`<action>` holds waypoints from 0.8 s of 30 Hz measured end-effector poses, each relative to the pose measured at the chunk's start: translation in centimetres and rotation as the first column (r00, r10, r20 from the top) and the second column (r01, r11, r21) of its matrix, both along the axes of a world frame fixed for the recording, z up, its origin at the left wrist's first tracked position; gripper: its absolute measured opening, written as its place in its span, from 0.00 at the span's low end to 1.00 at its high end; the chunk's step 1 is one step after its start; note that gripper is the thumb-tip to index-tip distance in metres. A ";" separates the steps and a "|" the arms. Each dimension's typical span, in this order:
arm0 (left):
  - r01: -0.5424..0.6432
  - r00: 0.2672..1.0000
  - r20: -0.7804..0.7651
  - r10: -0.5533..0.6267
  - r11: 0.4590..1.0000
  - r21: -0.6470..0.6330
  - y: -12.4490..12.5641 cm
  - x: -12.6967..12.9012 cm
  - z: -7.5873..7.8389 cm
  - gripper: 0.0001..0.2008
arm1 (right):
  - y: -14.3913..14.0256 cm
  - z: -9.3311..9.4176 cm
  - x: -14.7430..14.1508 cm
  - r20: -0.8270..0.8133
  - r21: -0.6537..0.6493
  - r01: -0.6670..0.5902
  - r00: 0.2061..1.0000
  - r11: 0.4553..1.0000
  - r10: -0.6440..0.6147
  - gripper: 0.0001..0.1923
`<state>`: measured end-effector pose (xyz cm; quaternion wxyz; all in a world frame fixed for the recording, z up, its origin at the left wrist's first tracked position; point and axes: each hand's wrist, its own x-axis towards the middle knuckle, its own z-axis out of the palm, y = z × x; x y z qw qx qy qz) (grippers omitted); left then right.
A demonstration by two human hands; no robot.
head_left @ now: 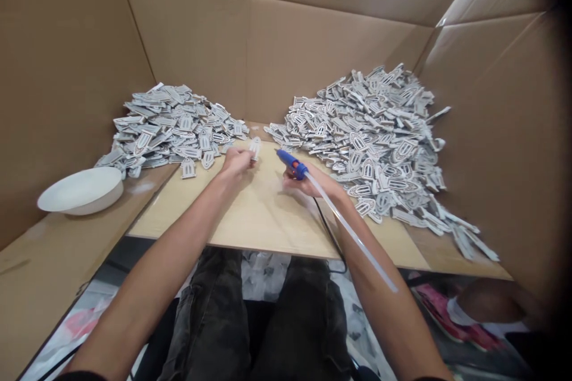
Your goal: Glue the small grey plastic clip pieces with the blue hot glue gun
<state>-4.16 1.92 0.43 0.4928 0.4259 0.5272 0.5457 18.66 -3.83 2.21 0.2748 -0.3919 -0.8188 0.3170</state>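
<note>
Closest to the camera are the person's dark-trousered knees, with some crumpled stuff on the floor between them, too blurry to name. A black cord (328,237) drops off the front edge of the desk (263,214), which is a pale wooden board.

Moving up, both forearms reach out over the board. The right hand (298,181) is wrapped around a blue glue gun (291,164) with an orange bit, nozzle pointing toward about 10 o'clock. A long clear glue stick (353,233) trails out the back of it, running down along the forearm toward 5 o'clock.

The left hand (236,162) sits just at 9 o'clock of the gun, fingers pinching a small white cutout piece (255,146) that pokes up at 1 o'clock from the hand, near the nozzle but not touching it.

Off at 9 o'clock, a white bowl (81,190) sits on the side ledge.

Further back, two heaps of the same grey-white cutouts: the left pile (172,128) at 11 o'clock, and a bigger right pile (379,137) at 1 o'clock spilling forward along the edge. Cardboard walls (313,41) box it all in.
</note>
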 end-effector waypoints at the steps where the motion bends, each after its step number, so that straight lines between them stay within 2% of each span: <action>1: 0.096 0.995 -0.020 -0.096 0.995 0.016 -0.4 0.3 0.0 0.05 | 0.0 0.1 0.1 -0.036 0.013 0.047 0.998 0.999 -0.046 0.08; 5: 0.408 0.910 -0.112 -0.400 0.911 0.062 -1.7 1.4 0.0 0.04 | 0.4 -0.2 0.0 -0.175 0.057 0.241 0.958 0.969 -0.228 0.10; 9: 0.557 0.830 -0.086 -0.551 0.827 0.078 -2.6 2.2 -0.3 0.05 | 0.7 -0.7 -0.3 -0.258 0.168 0.362 0.914 0.917 -0.313 0.13; 15: 0.602 0.798 -0.041 -0.601 0.793 0.099 -2.7 2.7 -0.4 0.07 | 0.5 -0.9 -0.8 -0.249 0.293 0.427 0.898 0.855 -0.362 0.13; 24: 0.570 0.811 0.094 -0.578 0.816 0.102 -2.7 2.8 -0.2 0.07 | 0.7 -1.2 -0.8 -0.272 0.351 0.483 0.872 0.802 -0.406 0.14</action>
